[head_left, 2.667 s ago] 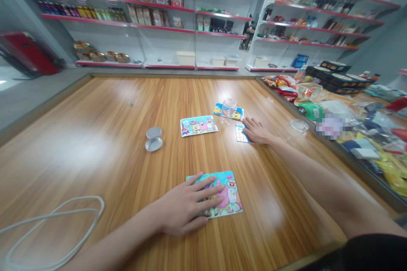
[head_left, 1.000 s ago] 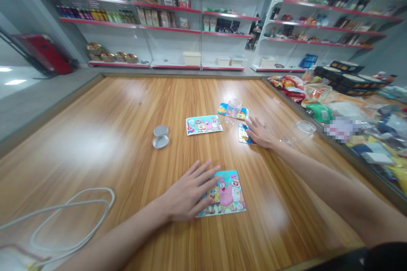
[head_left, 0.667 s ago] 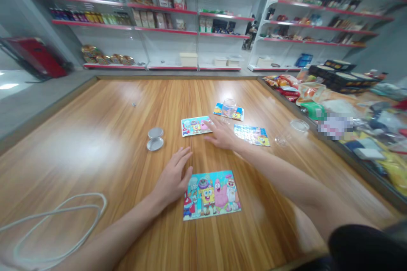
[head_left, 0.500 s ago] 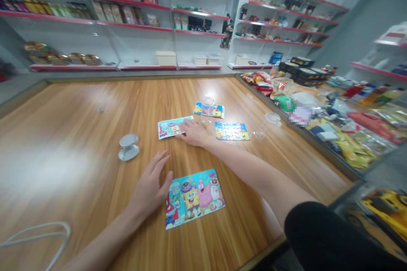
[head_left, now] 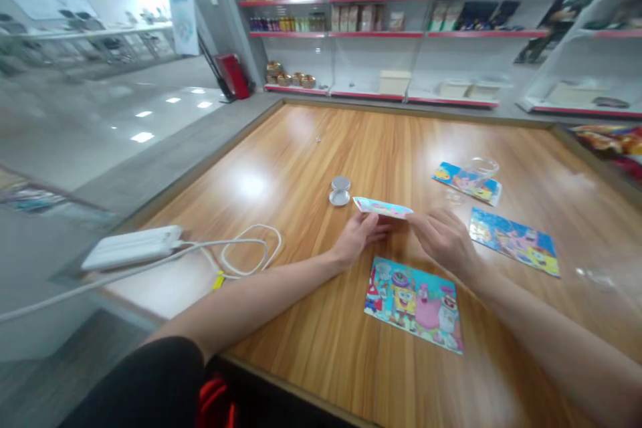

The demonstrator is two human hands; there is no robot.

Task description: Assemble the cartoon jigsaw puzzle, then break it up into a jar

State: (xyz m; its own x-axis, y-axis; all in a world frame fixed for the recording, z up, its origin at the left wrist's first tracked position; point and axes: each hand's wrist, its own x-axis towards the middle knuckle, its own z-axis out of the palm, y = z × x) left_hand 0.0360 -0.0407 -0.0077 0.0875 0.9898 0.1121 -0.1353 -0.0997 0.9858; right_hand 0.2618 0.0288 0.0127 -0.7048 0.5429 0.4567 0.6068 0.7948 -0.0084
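A cartoon picture card (head_left: 384,207) is lifted off the table and tilted so that I see it nearly edge-on. My left hand (head_left: 357,235) grips its near left edge, thumb on top and fingers beneath. At its right end, my right hand (head_left: 444,237) pinches the corner. Below them a larger cartoon picture sheet (head_left: 414,304) lies flat on the wooden table (head_left: 311,334). To the right lies a blue cartoon picture sheet (head_left: 514,241). Behind it a third picture card (head_left: 466,182) has a clear plastic cup (head_left: 484,167) on it.
Two round silver lids (head_left: 340,190) lie left of the held card. A white power adapter (head_left: 133,247) and a looped white cable (head_left: 251,251) rest at the table's left edge. Clear plastic pieces (head_left: 594,277) lie at right. Stocked shelves (head_left: 376,33) stand behind.
The small card was lying on the table under my right hand; now it is raised between both hands. My left hand has come up to it from beside the larger sheet. The view has turned left.
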